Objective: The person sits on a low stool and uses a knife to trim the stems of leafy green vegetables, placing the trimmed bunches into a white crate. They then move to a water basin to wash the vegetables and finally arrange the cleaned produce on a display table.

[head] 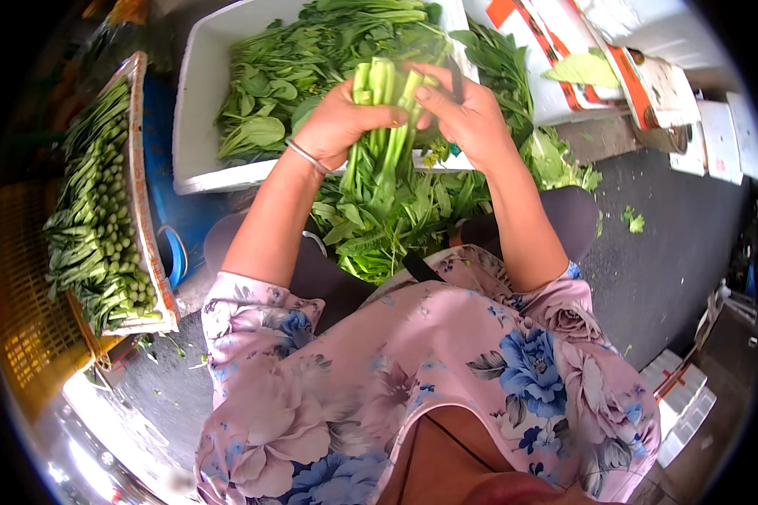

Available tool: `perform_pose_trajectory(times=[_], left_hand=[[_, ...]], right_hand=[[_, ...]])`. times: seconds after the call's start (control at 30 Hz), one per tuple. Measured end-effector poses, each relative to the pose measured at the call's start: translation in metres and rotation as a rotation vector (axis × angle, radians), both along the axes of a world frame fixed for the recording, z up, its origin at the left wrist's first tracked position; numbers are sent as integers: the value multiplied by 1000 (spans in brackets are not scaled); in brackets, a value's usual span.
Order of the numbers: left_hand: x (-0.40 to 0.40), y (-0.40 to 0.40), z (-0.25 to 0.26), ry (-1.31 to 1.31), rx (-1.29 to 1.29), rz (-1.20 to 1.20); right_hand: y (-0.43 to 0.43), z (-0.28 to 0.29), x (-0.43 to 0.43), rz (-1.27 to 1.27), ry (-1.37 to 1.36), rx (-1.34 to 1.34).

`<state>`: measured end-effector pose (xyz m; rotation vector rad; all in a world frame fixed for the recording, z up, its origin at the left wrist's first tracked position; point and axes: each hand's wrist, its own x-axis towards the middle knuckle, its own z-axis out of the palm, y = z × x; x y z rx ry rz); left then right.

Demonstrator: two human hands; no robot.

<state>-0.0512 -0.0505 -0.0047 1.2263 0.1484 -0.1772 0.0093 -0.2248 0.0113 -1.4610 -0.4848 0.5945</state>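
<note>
Over the near edge of a white foam box, my left hand grips a bunch of leafy green stems, cut ends up and leaves hanging down. A metal bangle circles the left wrist. Close on the right, my right hand holds more of the stems between thumb and fingers. A dark, narrow object shows at its fingers; what it is cannot be told. Leafy greens fill much of the box. Between my legs lies a pile of loose leaves.
At the left, stacked leafy stems fill a foam tray beside a yellow plastic crate and a blue container. Foam boxes with orange tape stand at the upper right. Leaf scraps lie on the dark ground.
</note>
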Motion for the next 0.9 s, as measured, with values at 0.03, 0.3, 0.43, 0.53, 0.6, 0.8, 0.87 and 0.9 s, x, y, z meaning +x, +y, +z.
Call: perform_pose_trajectory(times=[0.03, 0.3, 0.43, 0.53, 0.6, 0.8, 0.87, 0.9], left_hand=[[1, -1, 1, -1, -29, -20], [-3, 9, 6, -56, -200, -270], [-2, 1, -8, -90, -1, -81], [3, 1, -15, -24, 318, -45], [4, 0, -19, -5, 494, -24], [-7, 4, 3, 42, 432, -136], [-6, 7, 7, 50, 422, -189], [-6, 8, 7, 37, 423, -161]], right_hand=[[2, -2, 2, -13, -6, 5], [10, 12, 1, 112, 105, -69], [22, -13, 0, 19, -280, -118], [31, -10, -1, 18, -219, -259], [34, -15, 2, 23, -346, -266], [31, -26, 12, -61, -408, -221], [37, -24, 10, -86, -343, -210], [39, -22, 8, -100, -310, -209]])
